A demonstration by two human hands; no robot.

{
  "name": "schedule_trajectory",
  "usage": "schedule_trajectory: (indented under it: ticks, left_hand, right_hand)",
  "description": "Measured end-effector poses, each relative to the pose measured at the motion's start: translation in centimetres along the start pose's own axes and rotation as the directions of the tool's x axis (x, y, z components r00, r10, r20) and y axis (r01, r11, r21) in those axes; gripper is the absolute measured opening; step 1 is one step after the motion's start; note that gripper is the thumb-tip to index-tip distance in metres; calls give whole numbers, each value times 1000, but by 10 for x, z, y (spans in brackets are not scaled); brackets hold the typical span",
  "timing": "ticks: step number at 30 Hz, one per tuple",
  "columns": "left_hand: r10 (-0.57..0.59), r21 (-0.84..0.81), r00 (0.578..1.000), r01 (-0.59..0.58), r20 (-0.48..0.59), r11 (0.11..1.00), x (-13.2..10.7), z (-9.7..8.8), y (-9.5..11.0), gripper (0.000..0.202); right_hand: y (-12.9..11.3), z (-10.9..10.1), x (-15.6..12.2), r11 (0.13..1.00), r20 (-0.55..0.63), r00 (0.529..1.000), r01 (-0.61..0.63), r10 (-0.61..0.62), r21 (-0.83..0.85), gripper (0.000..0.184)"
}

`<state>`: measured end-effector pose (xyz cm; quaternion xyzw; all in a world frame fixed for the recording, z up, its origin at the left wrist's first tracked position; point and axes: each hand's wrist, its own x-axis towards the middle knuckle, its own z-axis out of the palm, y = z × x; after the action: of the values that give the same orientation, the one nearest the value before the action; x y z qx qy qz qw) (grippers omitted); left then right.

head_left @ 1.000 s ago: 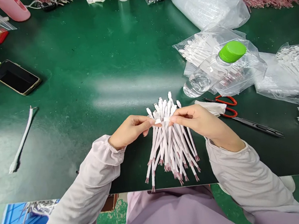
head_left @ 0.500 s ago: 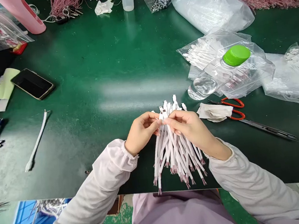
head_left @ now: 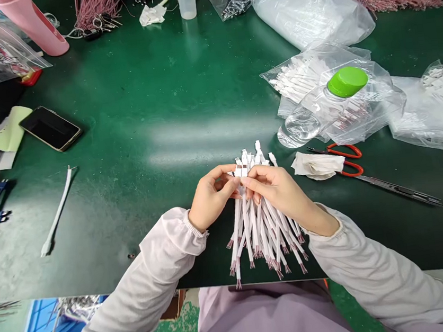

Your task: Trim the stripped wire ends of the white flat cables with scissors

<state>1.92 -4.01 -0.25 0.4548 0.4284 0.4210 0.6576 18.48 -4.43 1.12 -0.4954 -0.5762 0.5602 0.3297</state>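
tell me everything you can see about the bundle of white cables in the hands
The bundle of short white cables is a loose sheaf of many flat-looking leads with white sheaths. The left hand and right hand pinch it near its upper end, where small white connectors stick up past the fingers. Below the hands the cables splay out in a fan, over the dark green worktop, each ending in fine reddish wire strands. Whether those ends touch the worktop cannot be told.
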Motion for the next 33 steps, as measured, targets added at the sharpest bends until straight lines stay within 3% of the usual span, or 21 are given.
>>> schedule_trajectory:
  ticks: [33]
  left_hand:
    - [-20,1,1000,20,12,1000,1,-2,-2,34]
  right_hand:
    - [-2,-2,1,1000,55,998,-19,20,-14,37]
